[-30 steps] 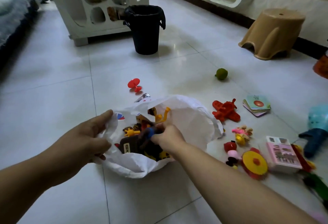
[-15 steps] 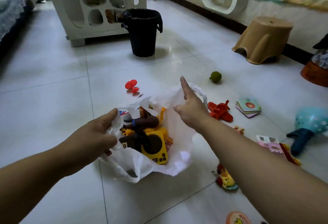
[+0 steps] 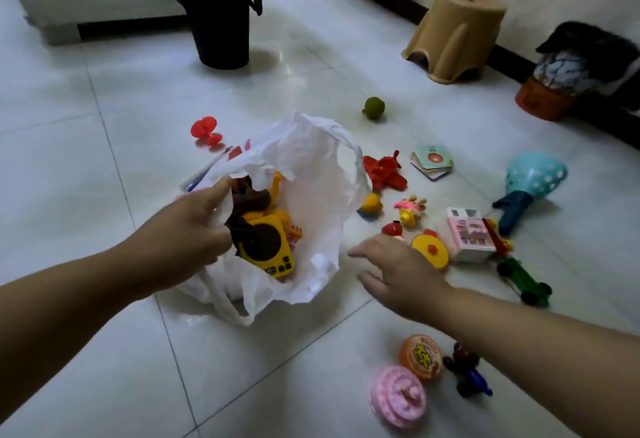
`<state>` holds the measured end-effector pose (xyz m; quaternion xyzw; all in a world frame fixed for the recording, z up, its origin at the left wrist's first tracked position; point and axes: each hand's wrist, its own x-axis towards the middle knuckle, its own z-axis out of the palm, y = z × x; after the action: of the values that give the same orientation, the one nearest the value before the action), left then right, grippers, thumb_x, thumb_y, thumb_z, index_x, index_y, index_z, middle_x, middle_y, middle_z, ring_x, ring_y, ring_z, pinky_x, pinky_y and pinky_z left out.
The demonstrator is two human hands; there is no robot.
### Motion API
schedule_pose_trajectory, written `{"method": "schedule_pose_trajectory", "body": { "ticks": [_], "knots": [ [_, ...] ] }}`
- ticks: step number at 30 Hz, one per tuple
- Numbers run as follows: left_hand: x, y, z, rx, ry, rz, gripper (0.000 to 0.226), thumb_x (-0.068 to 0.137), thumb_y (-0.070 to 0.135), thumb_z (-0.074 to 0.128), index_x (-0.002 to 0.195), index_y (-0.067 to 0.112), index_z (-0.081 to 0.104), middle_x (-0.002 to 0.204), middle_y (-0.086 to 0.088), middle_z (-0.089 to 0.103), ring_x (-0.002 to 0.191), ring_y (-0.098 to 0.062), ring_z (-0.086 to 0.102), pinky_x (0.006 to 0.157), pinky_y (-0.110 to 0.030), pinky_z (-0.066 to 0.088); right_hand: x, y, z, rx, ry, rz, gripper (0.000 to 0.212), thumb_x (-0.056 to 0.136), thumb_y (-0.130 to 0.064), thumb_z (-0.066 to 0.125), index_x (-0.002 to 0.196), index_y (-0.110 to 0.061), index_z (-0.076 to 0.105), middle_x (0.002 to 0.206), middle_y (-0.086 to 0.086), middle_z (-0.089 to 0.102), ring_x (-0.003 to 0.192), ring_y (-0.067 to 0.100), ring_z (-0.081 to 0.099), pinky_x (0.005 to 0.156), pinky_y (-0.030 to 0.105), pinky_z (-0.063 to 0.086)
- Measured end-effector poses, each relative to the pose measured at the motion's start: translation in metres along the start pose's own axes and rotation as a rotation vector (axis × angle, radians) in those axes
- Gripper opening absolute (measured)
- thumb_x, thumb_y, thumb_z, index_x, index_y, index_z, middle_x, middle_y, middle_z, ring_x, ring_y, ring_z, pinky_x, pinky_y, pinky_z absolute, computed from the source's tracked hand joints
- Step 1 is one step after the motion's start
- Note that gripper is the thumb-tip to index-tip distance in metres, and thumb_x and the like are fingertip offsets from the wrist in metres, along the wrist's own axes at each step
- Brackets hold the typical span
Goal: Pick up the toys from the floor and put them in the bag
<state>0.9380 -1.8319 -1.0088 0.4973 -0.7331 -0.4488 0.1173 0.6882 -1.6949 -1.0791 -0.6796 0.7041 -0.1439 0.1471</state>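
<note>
A white plastic bag (image 3: 311,174) lies open on the tiled floor with several toys inside, among them a yellow toy radio (image 3: 268,250). My left hand (image 3: 183,240) grips the bag's near-left rim. My right hand (image 3: 394,271) hovers to the right of the bag with its fingers relaxed and nothing in it, just short of a yellow disc toy (image 3: 430,251). Loose toys lie right of the bag: a red plane (image 3: 384,170), a small duck (image 3: 371,205), a pink box (image 3: 467,238), a green car (image 3: 524,281).
A black bin (image 3: 221,11) stands at the back, a tan stool (image 3: 457,32) at the back right. A green ball (image 3: 374,108), a red spinner (image 3: 206,131), small cards (image 3: 432,160) and a teal toy (image 3: 530,184) lie around. An orange disc (image 3: 420,356) and a pink top (image 3: 398,396) lie near me.
My right hand has left the bag's far rim and swung down to the right, toward the loose toys. My left hand keeps its hold on the bag. The view has tilted down.
</note>
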Motion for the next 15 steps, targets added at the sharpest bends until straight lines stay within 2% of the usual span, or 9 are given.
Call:
{"method": "schedule_pose_trajectory", "body": {
  "ticks": [2,4,6,8,11,13,15],
  "knots": [
    [0.002,-0.005,0.001,0.005,0.006,0.022,0.078,0.084,0.0,0.053,0.146,0.036,0.024,0.126,-0.008,0.053,0.08,-0.028,0.062,0.069,-0.037,0.054,-0.044,0.016,0.019,-0.096,-0.269,0.076,0.059,0.081,-0.055,0.048,0.133,-0.028,0.051,0.129,-0.002,0.054,0.117,0.015,0.049,0.098,0.037,0.046],
    [0.004,-0.01,0.001,0.02,0.005,0.031,0.079,0.083,0.0,0.054,0.146,0.038,0.024,0.134,-0.004,0.048,0.084,-0.028,0.063,0.075,-0.041,0.055,-0.081,0.026,0.037,-0.197,-0.577,0.127,0.08,0.074,-0.065,0.055,0.145,-0.039,0.028,0.148,-0.006,0.034,0.133,0.016,0.034,0.11,0.036,0.034],
    [0.006,-0.014,0.001,0.022,0.001,0.033,0.081,0.083,-0.001,0.055,0.146,0.039,0.023,0.138,-0.003,0.046,0.083,-0.027,0.063,0.076,-0.04,0.054,-0.102,0.031,0.054,-0.254,-0.708,0.123,0.096,0.068,-0.069,0.058,0.147,-0.041,0.013,0.156,-0.004,0.022,0.14,0.022,0.027,0.112,0.039,0.028],
    [0.007,-0.016,0.002,0.003,0.0,0.03,0.081,0.082,0.0,0.056,0.145,0.04,0.024,0.134,-0.007,0.05,0.081,-0.028,0.063,0.073,-0.038,0.053,-0.107,0.028,0.066,-0.263,-0.721,0.142,0.086,0.075,-0.062,0.06,0.146,-0.041,0.016,0.155,-0.001,0.023,0.138,0.026,0.032,0.109,0.042,0.033],
    [0.009,-0.016,0.002,-0.033,0.0,0.028,0.079,0.082,0.001,0.056,0.145,0.038,0.026,0.132,-0.009,0.051,0.08,-0.03,0.062,0.071,-0.037,0.053,-0.101,0.026,0.072,-0.264,-0.693,0.143,0.062,0.081,-0.052,0.058,0.137,-0.037,0.037,0.138,0.001,0.043,0.122,0.027,0.051,0.095,0.041,0.048],
    [0.009,-0.014,0.002,-0.031,0.003,0.025,0.079,0.083,0.0,0.055,0.146,0.036,0.026,0.133,-0.009,0.05,0.079,-0.03,0.061,0.066,-0.033,0.051,-0.093,0.023,0.07,-0.219,-0.664,0.148,0.058,0.079,-0.054,0.058,0.132,-0.033,0.045,0.127,0.0,0.052,0.114,0.024,0.056,0.092,0.035,0.049],
    [0.008,-0.013,0.001,-0.036,0.011,0.02,0.079,0.082,0.0,0.055,0.146,0.035,0.025,0.133,-0.01,0.05,0.079,-0.03,0.061,0.065,-0.033,0.051,-0.081,0.015,0.062,-0.111,-0.588,0.179,0.064,0.074,-0.056,0.062,0.131,-0.032,0.049,0.122,-0.003,0.057,0.11,0.017,0.057,0.092,0.029,0.048]
  ]
}}
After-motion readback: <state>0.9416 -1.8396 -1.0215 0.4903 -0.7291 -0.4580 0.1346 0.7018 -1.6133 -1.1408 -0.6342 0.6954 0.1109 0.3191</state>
